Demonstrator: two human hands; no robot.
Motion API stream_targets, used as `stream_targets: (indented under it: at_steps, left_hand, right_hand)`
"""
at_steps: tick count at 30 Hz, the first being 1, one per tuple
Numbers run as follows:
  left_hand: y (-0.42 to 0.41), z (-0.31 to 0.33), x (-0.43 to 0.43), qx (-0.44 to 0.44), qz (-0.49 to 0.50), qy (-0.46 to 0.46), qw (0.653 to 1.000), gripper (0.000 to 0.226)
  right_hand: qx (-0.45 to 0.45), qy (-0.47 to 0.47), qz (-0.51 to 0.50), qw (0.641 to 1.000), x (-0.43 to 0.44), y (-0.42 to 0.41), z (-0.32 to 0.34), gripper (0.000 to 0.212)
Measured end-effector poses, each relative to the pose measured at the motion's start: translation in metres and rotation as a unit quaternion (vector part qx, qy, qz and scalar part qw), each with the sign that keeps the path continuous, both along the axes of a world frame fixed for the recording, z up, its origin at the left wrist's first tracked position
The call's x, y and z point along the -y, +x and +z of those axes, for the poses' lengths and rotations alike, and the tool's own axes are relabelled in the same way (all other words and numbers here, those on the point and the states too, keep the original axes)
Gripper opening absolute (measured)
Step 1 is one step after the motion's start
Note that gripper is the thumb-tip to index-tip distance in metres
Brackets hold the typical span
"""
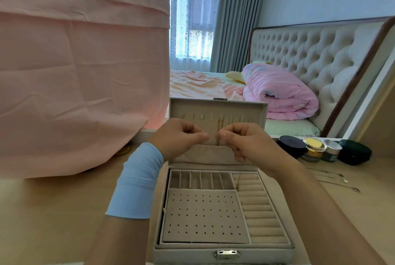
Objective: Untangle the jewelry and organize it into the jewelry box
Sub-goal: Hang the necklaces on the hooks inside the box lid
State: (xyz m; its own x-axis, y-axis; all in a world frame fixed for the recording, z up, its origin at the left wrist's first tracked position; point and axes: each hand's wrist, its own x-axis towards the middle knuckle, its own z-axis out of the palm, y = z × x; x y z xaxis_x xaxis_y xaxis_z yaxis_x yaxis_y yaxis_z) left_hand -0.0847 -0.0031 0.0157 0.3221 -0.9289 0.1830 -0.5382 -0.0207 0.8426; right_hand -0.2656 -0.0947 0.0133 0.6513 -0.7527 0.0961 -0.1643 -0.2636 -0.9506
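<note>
Over the box's ring rolls: a thin gold chain with a small pendant (236, 187) hangs from under the right hand (241, 141), the pendant low over the top rolls at the tray's right side.
Right hand: fingers curled, thumb and forefinger pinching the chain's upper end in front of the lid.
Left hand (181, 137): fingers curled, thumb against forefinger, tips just beside the right hand's; whether the chain reaches them cannot be told. A light blue sleeve band (136, 181) wraps the wrist.
Box: a grey rectangular jewelry box with beige velvet lining (181, 256) lies open at the table top's near edge, lid upright; slots run along the tray's back, a hole-punched pad fills its front left.
Lid: a second gold chain (220, 129) hangs down the lining from a row of hooks, showing in the gap between the hands, which hide the lid's lower part.
Right of the box: fine silver necklaces (333, 179) lie on the pale wooden table top (53, 211); behind them stand a black round compact (291, 146), a gold-lidded glass jar (315, 149), a silver-lidded jar (332, 150) and a dark green case (353, 151), close together in a row.
Left of the box: a wrinkled pink cloth (81, 72) hangs onto the table top's back left.
Room: a bed with a rolled pink quilt (280, 93), a cream tufted headboard (310, 55), grey curtains (235, 18) beside a bright window.
</note>
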Motion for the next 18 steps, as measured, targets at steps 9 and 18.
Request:
stream_targets:
  at_steps: [9,18]
  left_hand:
    - [-0.021,-0.008,0.019,0.157,0.251,-0.065,0.953,0.027]
    - [-0.034,-0.011,0.027,0.183,0.313,-0.053,0.931,0.036]
  right_hand:
    - [0.042,-0.205,-0.245,0.947,0.013,0.038,-0.004,0.007]
    - [0.052,-0.206,-0.333,0.919,0.007,0.058,0.002,0.010]
